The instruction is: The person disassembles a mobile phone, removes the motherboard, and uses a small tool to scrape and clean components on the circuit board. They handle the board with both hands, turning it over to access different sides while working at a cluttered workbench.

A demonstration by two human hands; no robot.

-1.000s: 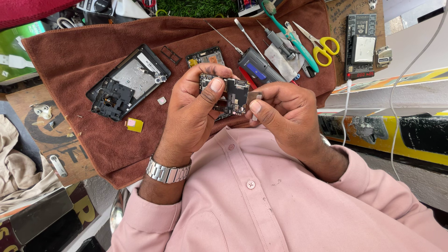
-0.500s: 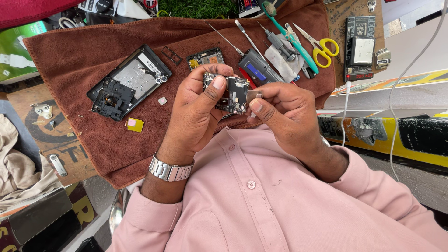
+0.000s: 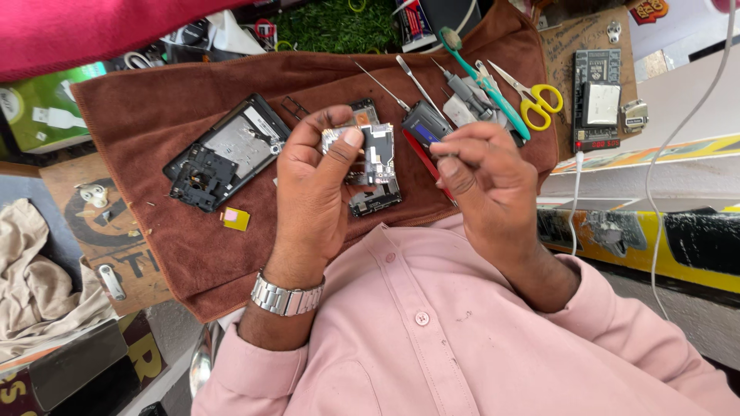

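A phone repair stall or small workshop. A brown towel (image 3: 177, 239) covers the desk as a work mat. On it lie an opened phone frame (image 3: 227, 152), screwdrivers (image 3: 383, 87), yellow scissors (image 3: 532, 96) and a green-handled tool (image 3: 482, 81). A small black tester board (image 3: 596, 100) sits beside them, with cables (image 3: 655, 185) trailing nearby.

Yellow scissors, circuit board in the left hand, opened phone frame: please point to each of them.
yellow scissors (image 3: 541, 103): head view, on a yellow handle ring.
circuit board (image 3: 378, 150): head view, on its middle, beside the left hand (image 3: 312, 189).
opened phone frame (image 3: 227, 152): head view, on its grey inner plate.
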